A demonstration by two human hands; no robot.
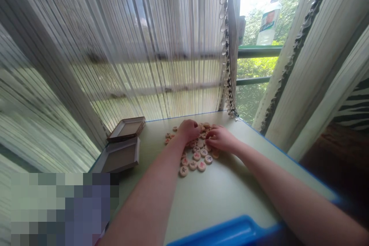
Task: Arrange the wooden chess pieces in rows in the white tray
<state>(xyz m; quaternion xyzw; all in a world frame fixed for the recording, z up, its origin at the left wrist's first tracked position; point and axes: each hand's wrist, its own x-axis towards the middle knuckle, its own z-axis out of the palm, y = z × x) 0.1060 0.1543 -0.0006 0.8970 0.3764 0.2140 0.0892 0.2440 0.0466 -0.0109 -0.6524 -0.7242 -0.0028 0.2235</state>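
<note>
Round wooden Chinese chess pieces (196,156), marked with red or dark characters, lie in a loose cluster on the pale table (219,192). My left hand (189,130) is at the far left side of the cluster with its fingers curled in. Whatever those fingers hold, if anything, is hidden. Across from it, my right hand (221,138) rests over the right side of the pieces, fingers bent and somewhat apart, the tips touching or just above them. Some pieces are hidden under both hands.
Two shallow open box halves, an upper one (127,127) and a lower one (122,157), sit at the table's left edge. Blue trim (230,230) forms the near edge. Curtains (161,46) hang behind, and a bottle (269,21) stands by the window. A blurred-out person is at lower left.
</note>
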